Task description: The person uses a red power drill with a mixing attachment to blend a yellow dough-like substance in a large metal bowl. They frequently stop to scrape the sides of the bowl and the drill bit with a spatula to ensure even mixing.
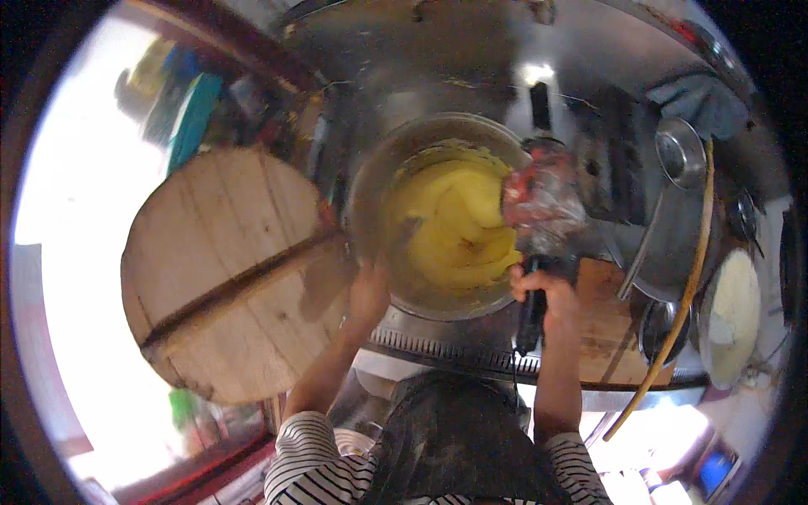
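Observation:
A wide metal pot (370, 181) holds thick yellow mash (446, 227), swirled in folds and smeared up the inner wall. My right hand (551, 295) is wrapped round the black rear handle of a power mixer (547, 198). Clear plastic covers the mixer's red and grey body, and a second black handle sticks out at its far end. The body stands over the pot's right rim; its working end is hidden. At the near left rim, my left hand (370, 290) grips the pot, its fingers somewhat blurred.
A round wooden lid (236, 278) with a crossbar lies left of the pot. On the right are a wooden board (610, 316), a long-handled metal ladle (680, 151), a long wooden stick (694, 286) and a basin with pale contents (730, 324). A cord hangs below the mixer.

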